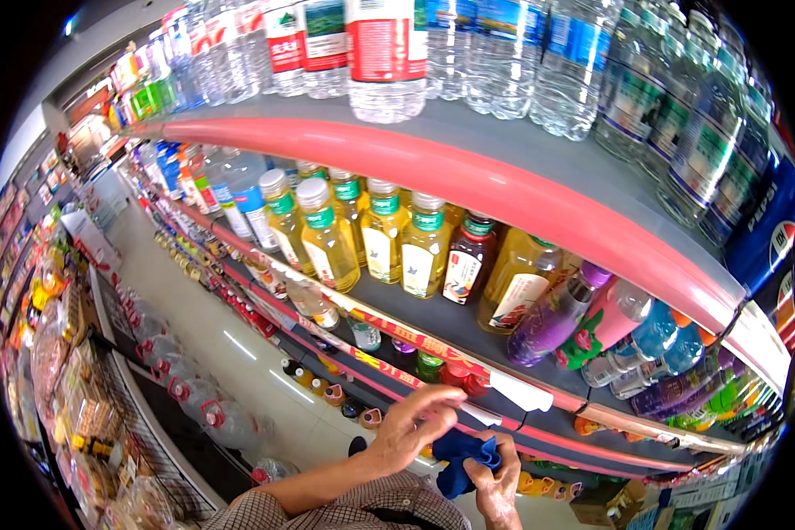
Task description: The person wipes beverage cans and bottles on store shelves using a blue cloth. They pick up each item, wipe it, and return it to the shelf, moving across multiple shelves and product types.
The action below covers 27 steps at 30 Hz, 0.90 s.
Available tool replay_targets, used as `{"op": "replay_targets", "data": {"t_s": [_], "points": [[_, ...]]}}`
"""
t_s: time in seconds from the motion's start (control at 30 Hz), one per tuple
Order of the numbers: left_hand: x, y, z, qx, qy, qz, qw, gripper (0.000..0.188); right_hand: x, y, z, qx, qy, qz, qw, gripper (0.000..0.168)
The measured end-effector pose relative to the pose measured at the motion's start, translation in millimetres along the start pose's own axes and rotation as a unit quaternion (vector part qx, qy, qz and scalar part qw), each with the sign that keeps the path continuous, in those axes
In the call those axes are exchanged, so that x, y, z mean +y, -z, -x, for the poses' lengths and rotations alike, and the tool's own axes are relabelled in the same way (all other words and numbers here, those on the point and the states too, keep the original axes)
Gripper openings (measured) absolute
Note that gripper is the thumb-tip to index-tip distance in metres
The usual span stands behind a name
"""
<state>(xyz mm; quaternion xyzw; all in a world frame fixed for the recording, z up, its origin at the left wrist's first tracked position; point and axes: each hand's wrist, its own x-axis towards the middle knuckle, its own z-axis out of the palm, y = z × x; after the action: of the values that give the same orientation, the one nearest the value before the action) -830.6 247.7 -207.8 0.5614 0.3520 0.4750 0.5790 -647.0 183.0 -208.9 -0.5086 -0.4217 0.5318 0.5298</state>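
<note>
My right hand (497,480) grips a crumpled dark blue cloth (456,457) in front of my checked shirt. Just left of the cloth, my left hand (419,421) is raised with its fingers loosely bent and apart, holding nothing. Beyond both hands runs a shelf of drinks. Yellow tea bottles (328,242) with green neck bands stand upright on it, beside a dark red drink bottle (466,262). Further right, a purple bottle (556,318) and a pink-labelled bottle (606,321) look tilted in this bent view.
Clear water bottles (387,59) line the upper shelf with its red edge (437,159). Lower shelves carry more drinks. At left, packaged food (96,411) lies on a rack, with large water jugs (225,424) along the aisle floor (238,344). A cardboard box (606,500) sits low at right.
</note>
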Motion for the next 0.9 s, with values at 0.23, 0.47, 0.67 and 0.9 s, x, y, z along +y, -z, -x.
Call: {"op": "replay_targets", "data": {"t_s": [0.23,0.47,0.67,0.9], "points": [[-32,-12,42,0.089,0.181,0.345,0.917,0.055,-9,-36,-25,-0.147,0.269,0.389,0.869,0.062],[-6,48,31,0.315,0.055,0.247,0.915,0.035,2,-47,-32,-0.129,0.254,0.374,0.883,0.071],[10,41,20,0.286,0.053,0.289,0.912,0.046,-30,-93,-54,-0.179,0.370,0.387,0.826,0.080],[0,65,36,0.117,0.025,0.232,0.965,0.058,-23,-106,-95,-0.141,0.386,0.354,0.840,0.063]]}}
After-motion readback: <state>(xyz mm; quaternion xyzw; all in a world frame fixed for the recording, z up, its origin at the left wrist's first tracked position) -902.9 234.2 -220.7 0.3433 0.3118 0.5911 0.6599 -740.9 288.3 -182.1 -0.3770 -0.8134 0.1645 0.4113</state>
